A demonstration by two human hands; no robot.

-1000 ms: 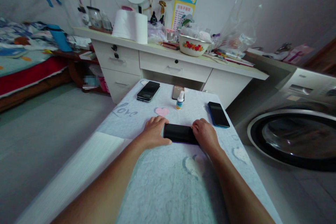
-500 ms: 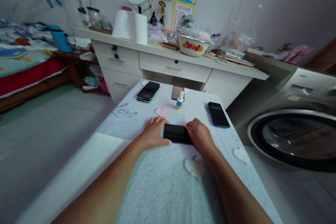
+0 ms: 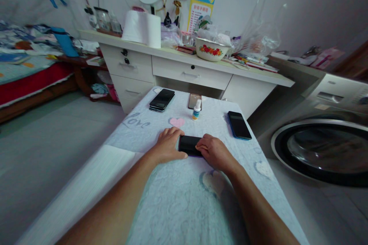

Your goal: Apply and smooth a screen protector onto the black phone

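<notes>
A black phone (image 3: 188, 146) lies flat and sideways on the cloth-covered table (image 3: 172, 199). My left hand (image 3: 169, 145) grips its left end, with the thumb at the near edge and the fingers at the far edge. On the right part of the screen rests my right hand (image 3: 214, 151), its fingers bent and pressed together; whatever they may hold is too small to make out. Beyond the phone stands a small white-capped bottle (image 3: 197, 110).
Stacked phones (image 3: 162, 99) lie at the table's far left, another phone (image 3: 195, 100) behind the bottle, and dark phones (image 3: 239, 125) at the right. A white desk (image 3: 191, 72) stands beyond, with a washing machine (image 3: 324, 122) to the right.
My right hand has slid left along the screen, from the phone's right end toward its middle. My left hand stays at the left end.
</notes>
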